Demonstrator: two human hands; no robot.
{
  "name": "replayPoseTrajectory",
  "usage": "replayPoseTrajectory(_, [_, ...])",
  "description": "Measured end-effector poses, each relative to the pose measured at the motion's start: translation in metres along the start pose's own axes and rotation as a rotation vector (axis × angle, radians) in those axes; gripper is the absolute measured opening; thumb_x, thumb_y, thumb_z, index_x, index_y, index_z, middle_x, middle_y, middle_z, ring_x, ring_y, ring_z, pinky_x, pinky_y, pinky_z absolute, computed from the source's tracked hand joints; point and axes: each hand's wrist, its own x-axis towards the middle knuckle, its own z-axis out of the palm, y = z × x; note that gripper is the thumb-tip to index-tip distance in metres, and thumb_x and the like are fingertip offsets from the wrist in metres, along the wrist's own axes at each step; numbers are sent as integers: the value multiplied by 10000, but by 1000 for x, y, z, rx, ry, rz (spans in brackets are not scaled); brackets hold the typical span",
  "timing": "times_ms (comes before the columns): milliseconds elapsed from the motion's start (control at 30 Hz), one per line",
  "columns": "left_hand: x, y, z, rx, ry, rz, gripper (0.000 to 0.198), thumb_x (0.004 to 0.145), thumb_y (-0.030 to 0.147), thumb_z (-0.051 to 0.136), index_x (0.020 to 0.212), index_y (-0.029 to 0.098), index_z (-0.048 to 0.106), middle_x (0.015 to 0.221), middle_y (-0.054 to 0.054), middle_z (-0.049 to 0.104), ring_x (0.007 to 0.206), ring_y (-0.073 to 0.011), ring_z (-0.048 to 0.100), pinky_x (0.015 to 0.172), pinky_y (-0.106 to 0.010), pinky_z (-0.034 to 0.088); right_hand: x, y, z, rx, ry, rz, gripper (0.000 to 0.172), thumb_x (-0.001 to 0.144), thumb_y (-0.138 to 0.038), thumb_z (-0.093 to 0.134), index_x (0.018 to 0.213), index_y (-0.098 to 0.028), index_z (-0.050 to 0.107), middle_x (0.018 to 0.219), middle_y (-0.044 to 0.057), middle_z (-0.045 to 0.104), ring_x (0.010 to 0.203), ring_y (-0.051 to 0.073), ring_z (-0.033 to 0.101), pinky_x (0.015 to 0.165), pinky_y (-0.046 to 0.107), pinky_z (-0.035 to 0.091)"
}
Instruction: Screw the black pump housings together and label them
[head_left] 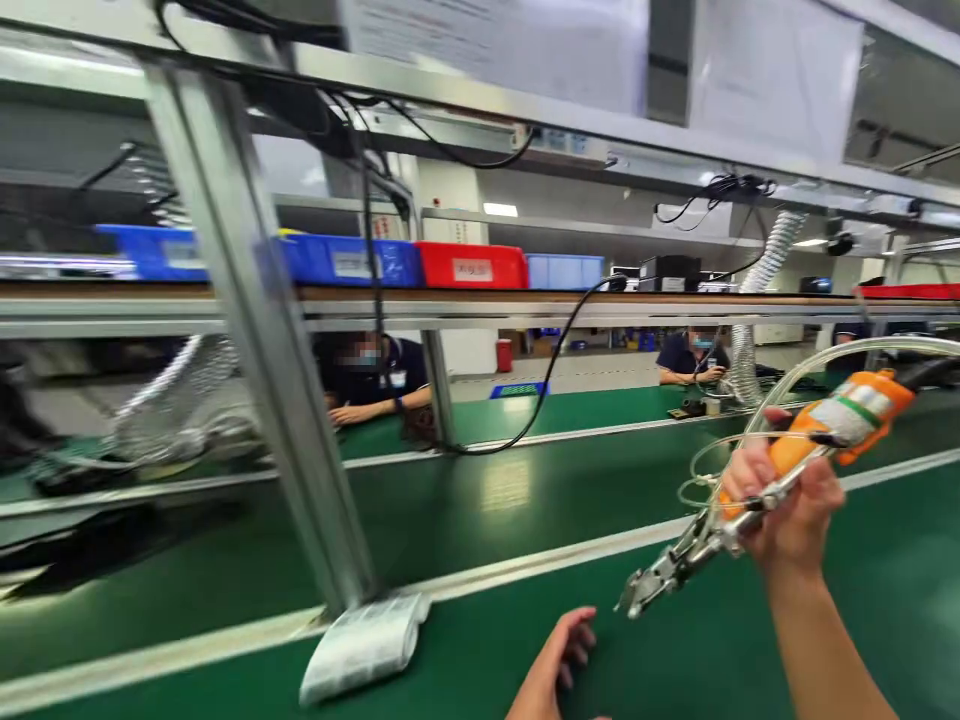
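My right hand [787,500] is wrapped round an orange powered tool [847,420], raised over the green bench at the right. A metal head [660,580] with clear tubing extends from the tool down and to the left. Just left of its tip, low in the picture, is my left hand [559,660], its fingers apart and slightly curled, with nothing in them. The two hands do not touch. A roll of white printed sheet [367,645] lies on the bench at the foot of the metal post.
A slanted metal post [255,330] stands at the left. Blue bins [352,262] and a red bin [472,266] sit on the shelf, with a black cable [551,380] hanging below. Beyond the green conveyor [465,510], two people [382,380] sit working.
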Motion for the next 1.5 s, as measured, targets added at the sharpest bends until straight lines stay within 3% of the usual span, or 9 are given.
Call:
replayPoseTrajectory(67, [2, -6, 4, -209, -24, 56, 1033, 532, 399, 989, 1431, 327, 486, 1315, -73, 631, 1175, -297, 610, 944, -383, 538, 2, 1, 1, -9, 29, 26, 519, 760, -601, 833, 1071, -243, 623, 675, -91, 333, 491, 67, 270, 421, 155, 301])
replayPoseTrajectory(200, [0, -6, 10, -541, -22, 161, 987, 574, 465, 991, 1405, 302, 484, 1315, -97, 597, 1216, -307, 566, 994, -410, 468, -7, 24, 12, -44, 56, 118, 553, 746, -595, 836, 1114, -249, 615, 659, -90, 374, 473, 66, 287, 413, 166, 312])
replayPoseTrajectory(400, [-5, -3, 7, -537, 8, 182, 870, 631, 508, 988, 1341, 281, 540, 1322, -96, 641, 1267, -333, 573, 1051, -420, 468, -32, 73, 20, -102, -73, 259, 687, 702, -473, 913, 1254, -243, 575, 649, -85, 451, 460, 88, 393, 422, 207, 351])
replayPoseTrajectory(567, [-4, -11, 8, -435, -31, 195, 937, 623, 522, 991, 1401, 271, 534, 1432, -110, 634, 1353, -367, 555, 1184, -474, 415, -45, 97, 15, -163, -120, 246, 623, 696, -337, 920, 1214, -227, 591, 758, -56, 515, 526, 85, 437, 486, 234, 390])
replayPoseTrajectory(867, [-3, -17, 11, -384, -10, 196, 956, 632, 541, 977, 1440, 262, 549, 1484, -111, 633, 1377, -376, 565, 1227, -508, 413, -46, 107, 10, -193, -126, 255, 488, 734, -321, 888, 1120, -208, 612, 718, -64, 499, 526, 87, 432, 500, 235, 382])
replayPoseTrajectory(1033, [-4, -9, 7, -361, 22, 180, 858, 652, 502, 968, 1392, 260, 608, 1394, -100, 693, 1334, -379, 597, 1199, -516, 451, -49, 109, 13, -189, -155, 284, 531, 729, -346, 881, 1154, -209, 595, 670, -75, 488, 505, 89, 409, 493, 238, 386])
replayPoseTrajectory(1167, [-4, -3, 4, -321, 16, 163, 816, 689, 419, 960, 1403, 258, 599, 1437, -115, 664, 1358, -383, 583, 1220, -540, 419, -48, 107, 16, -191, -144, 279, 604, 719, -322, 855, 1237, -214, 564, 655, -79, 485, 495, 93, 404, 485, 239, 378])
replayPoseTrajectory(1367, [-3, -14, 4, -282, 48, 203, 1147, 603, 440, 1017, 1564, 284, 411, 1633, -144, 463, 1526, -421, 400, 1302, -600, 281, -43, 103, 14, -274, -145, 267, 544, 708, -324, 864, 1169, -199, 604, 683, -54, 534, 520, 108, 475, 516, 254, 421])
replayPoseTrajectory(1500, [-3, -24, 6, -283, 38, 213, 1190, 596, 479, 1014, 1589, 296, 384, 1665, -143, 424, 1551, -434, 364, 1311, -610, 258, -42, 100, 13, -279, -137, 250, 536, 712, -306, 864, 1167, -195, 603, 680, -54, 536, 519, 103, 463, 510, 248, 407])
